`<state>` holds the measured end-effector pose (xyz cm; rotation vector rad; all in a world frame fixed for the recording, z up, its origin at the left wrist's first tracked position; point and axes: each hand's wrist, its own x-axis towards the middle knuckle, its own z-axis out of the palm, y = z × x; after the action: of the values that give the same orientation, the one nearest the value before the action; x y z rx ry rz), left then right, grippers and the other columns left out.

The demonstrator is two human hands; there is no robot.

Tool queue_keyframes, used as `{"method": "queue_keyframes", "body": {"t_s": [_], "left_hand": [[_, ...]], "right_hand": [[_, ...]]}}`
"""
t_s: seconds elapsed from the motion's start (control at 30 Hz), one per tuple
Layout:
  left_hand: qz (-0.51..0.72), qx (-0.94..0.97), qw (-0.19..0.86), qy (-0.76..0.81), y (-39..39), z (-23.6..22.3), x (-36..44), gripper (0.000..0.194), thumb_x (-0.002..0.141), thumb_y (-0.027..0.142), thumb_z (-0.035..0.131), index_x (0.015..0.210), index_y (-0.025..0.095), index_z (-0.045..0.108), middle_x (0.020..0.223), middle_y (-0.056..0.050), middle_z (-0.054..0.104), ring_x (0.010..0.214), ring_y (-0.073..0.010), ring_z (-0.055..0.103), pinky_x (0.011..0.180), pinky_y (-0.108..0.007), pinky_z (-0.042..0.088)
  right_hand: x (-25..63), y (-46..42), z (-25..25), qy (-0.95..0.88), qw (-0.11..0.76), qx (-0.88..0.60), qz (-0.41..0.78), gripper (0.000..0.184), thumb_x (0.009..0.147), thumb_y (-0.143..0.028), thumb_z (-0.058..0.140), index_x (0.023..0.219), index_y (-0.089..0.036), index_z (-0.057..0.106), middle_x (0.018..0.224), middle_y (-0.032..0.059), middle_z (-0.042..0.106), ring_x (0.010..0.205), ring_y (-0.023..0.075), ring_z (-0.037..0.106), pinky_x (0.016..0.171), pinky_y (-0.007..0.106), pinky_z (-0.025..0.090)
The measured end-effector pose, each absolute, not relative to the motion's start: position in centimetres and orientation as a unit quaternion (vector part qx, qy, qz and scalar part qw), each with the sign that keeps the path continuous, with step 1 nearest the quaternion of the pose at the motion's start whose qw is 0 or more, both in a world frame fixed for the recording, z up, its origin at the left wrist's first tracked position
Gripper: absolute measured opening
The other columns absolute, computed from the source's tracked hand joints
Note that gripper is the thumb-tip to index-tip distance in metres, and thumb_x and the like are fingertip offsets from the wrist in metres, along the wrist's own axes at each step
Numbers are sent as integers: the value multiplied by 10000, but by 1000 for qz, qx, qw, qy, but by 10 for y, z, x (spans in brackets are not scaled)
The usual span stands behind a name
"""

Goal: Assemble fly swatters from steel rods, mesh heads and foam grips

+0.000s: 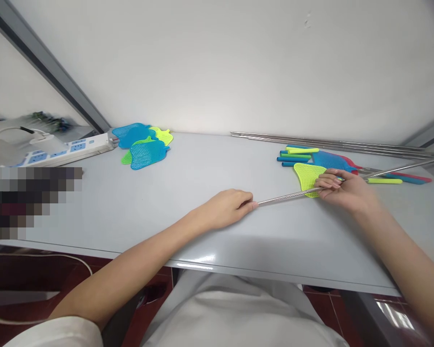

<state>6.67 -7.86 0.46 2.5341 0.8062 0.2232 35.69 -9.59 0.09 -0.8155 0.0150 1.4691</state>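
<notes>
Pinching a thin metal rod with the left hand, low over the grey table, losing sight of its tip between the fingers! Curling the right hand round the same rod farther along, hiding a stretch; then out again, rightward, cut off at the frame edge. Beneath rod and fingers, one yellow-green swatter head, partly covered. Just beyond, a blue head over a red one, barely showing. Left of those, a bundle of handles: five at least, overlapping too much for a sure count. Rightward, three further handles: yellow, blue, red. Along the wall, several spare rods, too bunched to number. Far left, four swatter heads in view, overlapping: two blue, one yellow, one green. Beside them, a power strip, partly covered by something white and blurred; nearer, a dark shape, lost under mosaic.
</notes>
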Motion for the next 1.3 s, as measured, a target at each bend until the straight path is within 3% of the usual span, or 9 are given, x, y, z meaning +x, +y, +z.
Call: {"method": "queue_keyframes", "body": {"t_s": [1.3], "left_hand": [[68, 921, 243, 297, -80, 9, 67, 342, 928, 365, 289, 699, 179, 463, 683, -5, 531, 640, -132, 485, 587, -244, 325]], "right_hand": [[353, -98, 6, 41, 669, -331, 664, 246, 697, 34, 317, 676, -200, 244, 485, -61, 213, 383, 60, 236, 368, 207, 247]]}}
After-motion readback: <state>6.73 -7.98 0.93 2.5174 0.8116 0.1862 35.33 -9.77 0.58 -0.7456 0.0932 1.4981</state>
